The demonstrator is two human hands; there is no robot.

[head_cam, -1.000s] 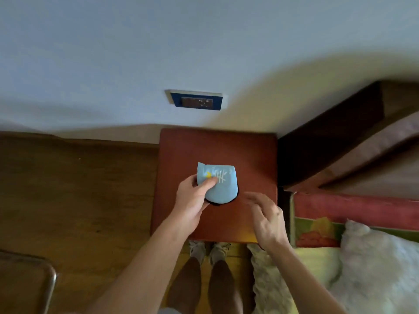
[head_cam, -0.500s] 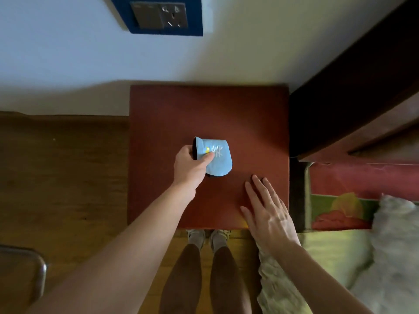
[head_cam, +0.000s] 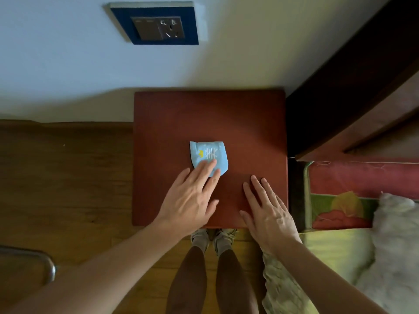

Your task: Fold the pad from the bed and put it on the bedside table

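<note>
Since the earlier frame your left hand (head_cam: 189, 203) has let go of its pinch on the pad (head_cam: 208, 158) and now lies flat, fingers spread, with the fingertips (head_cam: 209, 166) pressing on the pad's near edge. Nearest you, your legs and feet (head_cam: 213, 240) stand at the table's front edge. Your right hand (head_cam: 268, 214) rests palm down, fingers extended and loosely together, on the bedside table (head_cam: 249, 123) near its front right corner, apart from the pad. Folded, the light blue pad lies flat near the middle of the red-brown tabletop. Bedding (head_cam: 340, 182) sits to the right. Beyond, a wall socket (head_cam: 156, 26) is mounted on the wall above the table.
</note>
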